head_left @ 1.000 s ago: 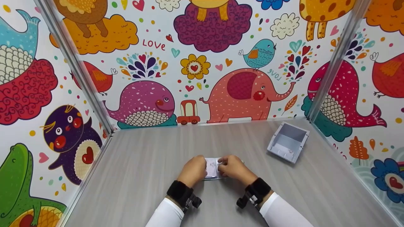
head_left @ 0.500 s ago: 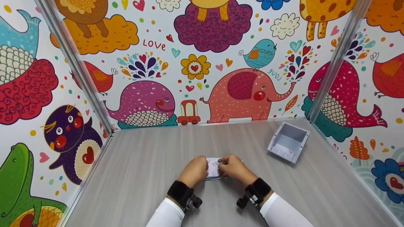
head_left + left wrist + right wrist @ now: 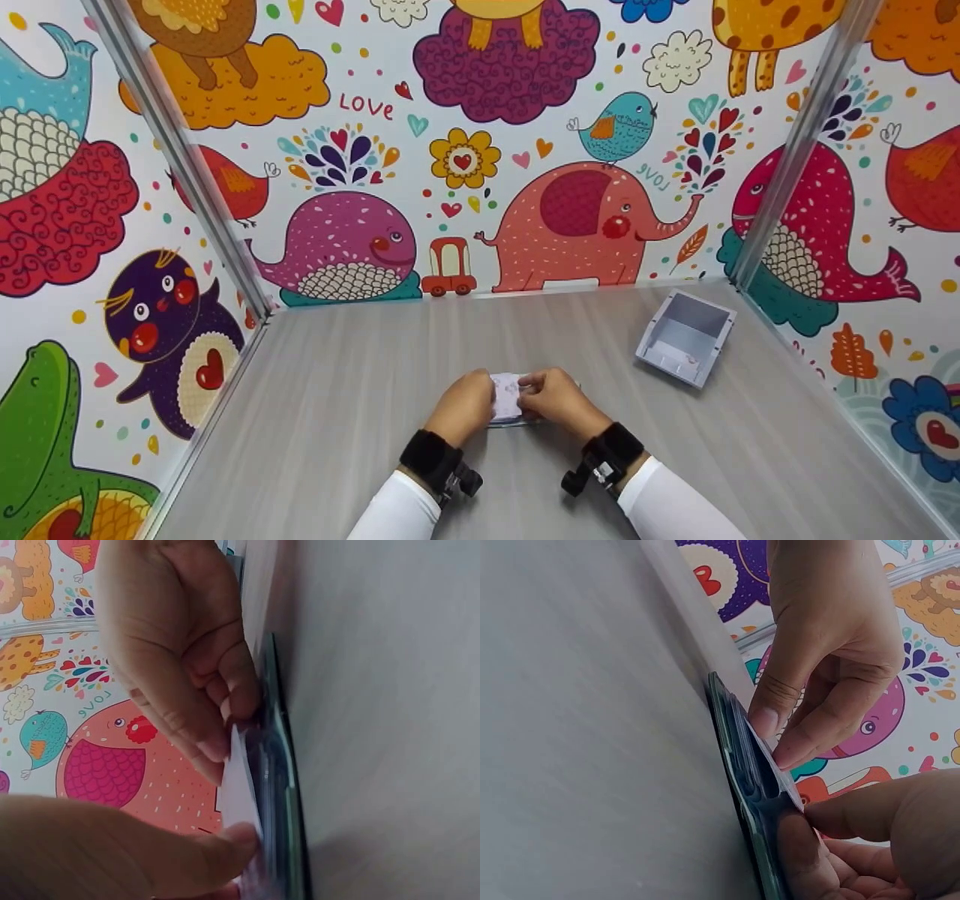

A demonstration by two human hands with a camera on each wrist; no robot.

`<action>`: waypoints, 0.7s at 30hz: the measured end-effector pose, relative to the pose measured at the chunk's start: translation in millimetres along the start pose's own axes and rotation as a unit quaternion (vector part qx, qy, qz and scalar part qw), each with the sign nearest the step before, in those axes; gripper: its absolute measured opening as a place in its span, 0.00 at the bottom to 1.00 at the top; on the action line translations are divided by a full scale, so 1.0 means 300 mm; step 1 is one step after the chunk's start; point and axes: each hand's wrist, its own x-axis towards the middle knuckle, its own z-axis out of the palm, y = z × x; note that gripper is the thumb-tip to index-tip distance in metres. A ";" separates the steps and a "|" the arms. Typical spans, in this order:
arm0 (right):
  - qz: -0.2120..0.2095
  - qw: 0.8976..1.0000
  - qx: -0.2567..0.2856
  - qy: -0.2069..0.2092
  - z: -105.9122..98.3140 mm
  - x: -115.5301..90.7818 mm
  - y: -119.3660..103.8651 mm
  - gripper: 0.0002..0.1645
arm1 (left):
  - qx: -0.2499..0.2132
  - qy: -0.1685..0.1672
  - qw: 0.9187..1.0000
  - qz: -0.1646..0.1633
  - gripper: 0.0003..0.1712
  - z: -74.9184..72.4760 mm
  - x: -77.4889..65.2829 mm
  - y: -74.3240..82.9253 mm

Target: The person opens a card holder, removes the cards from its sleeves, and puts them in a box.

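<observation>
A pale sheet with faint pinkish print (image 3: 507,397) lies between the two hands in the head view, over a thin booklet with clear plastic pages and a dark green edge (image 3: 739,795). My left hand (image 3: 463,397) pinches the sheet's left side between thumb and fingers. On the right side, my right hand (image 3: 555,397) pinches the sheet with thumb and fingertips. Seen edge-on in the left wrist view, the white sheet (image 3: 238,787) stands slightly away from the clear pages. The booklet's outer ends are mostly hidden under the hands.
A grey open bin (image 3: 686,337) stands at the back right of the wood-grain table (image 3: 337,390), with a small pale piece inside it. Printed panels with metal corner posts (image 3: 799,150) enclose the back and both sides.
A second ago the printed face was narrower, with an edge line near the right fingers; now it spreads wider and paler between the hands. Both hands have barely moved.
</observation>
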 end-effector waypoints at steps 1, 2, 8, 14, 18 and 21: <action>0.004 1.000 0.007 0.000 0.000 -0.001 0.000 0.28 | 0.004 0.004 1.000 0.001 0.12 0.006 0.001 -0.001; 0.006 1.000 0.013 0.001 0.000 -0.001 0.000 0.28 | 0.006 0.004 1.000 -0.001 0.12 0.013 0.004 -0.004; 0.004 1.000 0.013 0.003 -0.003 0.001 -0.002 0.28 | 0.016 0.004 1.000 -0.010 0.12 0.079 0.034 -0.061; 0.007 1.000 0.015 0.007 -0.017 0.005 0.006 0.29 | 0.000 -0.025 0.999 -0.032 0.09 -0.085 -0.032 0.072; 0.017 0.999 0.033 0.001 -0.027 0.007 0.004 0.31 | 0.006 -0.032 0.998 -0.044 0.07 -0.173 -0.073 0.147; 0.029 0.998 0.055 -0.014 -0.029 0.008 0.000 0.32 | 0.019 -0.027 0.999 -0.040 0.08 -0.175 -0.077 0.152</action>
